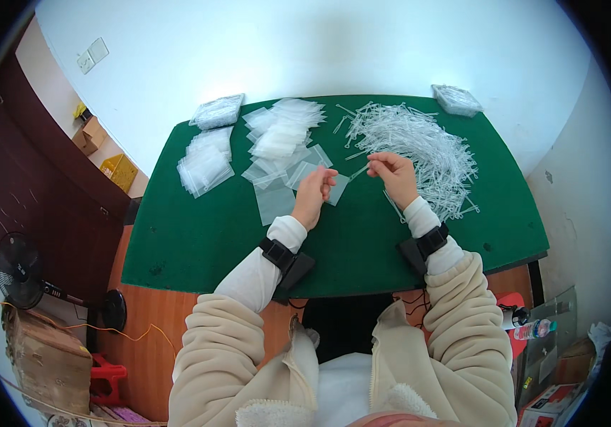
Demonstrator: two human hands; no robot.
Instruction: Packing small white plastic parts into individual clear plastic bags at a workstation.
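Between right fingers (378, 158), clear stick (359, 171), pointing leftward

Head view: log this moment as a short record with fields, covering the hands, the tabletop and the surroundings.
Left hand: at a clear bag; grip unclear
Right hand: holding a slim clear piece
Table: green top
Right side of table: large tangled pile of slim clear pieces
Middle of table: overlapping spread of clear bags
Left side of table: smaller stack of clear bags
Back corners: one clear bundle at left, another at right
Floor, left: black fan
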